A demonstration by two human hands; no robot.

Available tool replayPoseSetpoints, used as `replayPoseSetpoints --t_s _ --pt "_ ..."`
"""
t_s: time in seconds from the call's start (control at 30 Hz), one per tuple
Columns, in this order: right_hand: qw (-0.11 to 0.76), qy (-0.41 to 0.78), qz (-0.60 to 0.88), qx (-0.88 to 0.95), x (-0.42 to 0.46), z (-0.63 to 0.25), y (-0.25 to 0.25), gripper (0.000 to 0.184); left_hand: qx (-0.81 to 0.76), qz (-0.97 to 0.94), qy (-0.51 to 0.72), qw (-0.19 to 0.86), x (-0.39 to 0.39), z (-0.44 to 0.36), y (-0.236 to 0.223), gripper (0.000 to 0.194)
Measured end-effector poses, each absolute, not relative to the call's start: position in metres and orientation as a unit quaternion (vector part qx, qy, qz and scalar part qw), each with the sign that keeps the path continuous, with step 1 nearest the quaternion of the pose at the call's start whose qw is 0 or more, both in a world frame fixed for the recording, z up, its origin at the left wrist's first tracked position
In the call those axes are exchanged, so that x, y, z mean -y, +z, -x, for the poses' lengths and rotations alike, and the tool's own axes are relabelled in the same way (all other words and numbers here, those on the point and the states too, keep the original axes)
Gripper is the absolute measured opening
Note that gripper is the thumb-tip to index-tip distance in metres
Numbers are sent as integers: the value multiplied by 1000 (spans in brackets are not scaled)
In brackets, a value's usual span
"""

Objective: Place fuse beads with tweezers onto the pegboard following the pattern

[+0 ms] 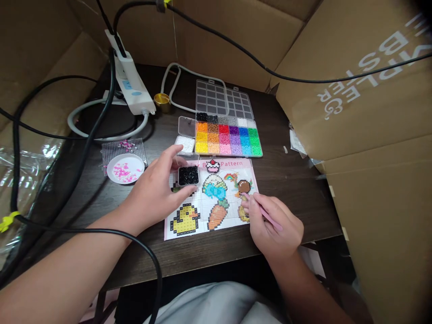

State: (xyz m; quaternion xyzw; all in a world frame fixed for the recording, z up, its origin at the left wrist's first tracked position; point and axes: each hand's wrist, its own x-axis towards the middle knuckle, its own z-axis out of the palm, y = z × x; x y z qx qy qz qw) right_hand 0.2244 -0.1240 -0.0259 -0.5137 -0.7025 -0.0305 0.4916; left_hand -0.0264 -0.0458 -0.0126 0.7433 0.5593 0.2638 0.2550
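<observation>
My left hand (155, 191) grips a small clear box of black beads (188, 175) between thumb and fingers, resting it on the pink bead pattern sheet (211, 198). My right hand (273, 222) is closed on pink tweezers (261, 209), whose tip points at the brown figure on the sheet's right side. Just behind the sheet lies an open bead organizer (229, 135) with rows of coloured beads, its clear lid folded back. A small box of white beads (185, 143) sits at the organizer's left.
A white dish of pink beads (125, 168) rests on a clear pegboard (113, 150) at left. A power strip (130, 81), grey and black cables and a gold cap (162, 101) lie behind. Cardboard boxes (364, 90) wall in the dark table (297, 189).
</observation>
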Motion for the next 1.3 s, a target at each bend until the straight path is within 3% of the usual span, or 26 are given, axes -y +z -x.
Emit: replayPoseSetpoints --t_s 0.43,0.7,0.87,1.3 --pt "536 -28 519 665 125 -224 -12 32 -557 -739 269 266 46 26 -13 80" --pt "585 254 525 564 72 -172 24 4 -539 -737 285 290 49 26 -15 82" --pt "530 418 523 520 50 -156 16 17 -541 -737 287 287 50 25 -16 83" --pt "512 422 523 536 54 -163 11 21 -543 -739 281 284 49 25 -14 81"
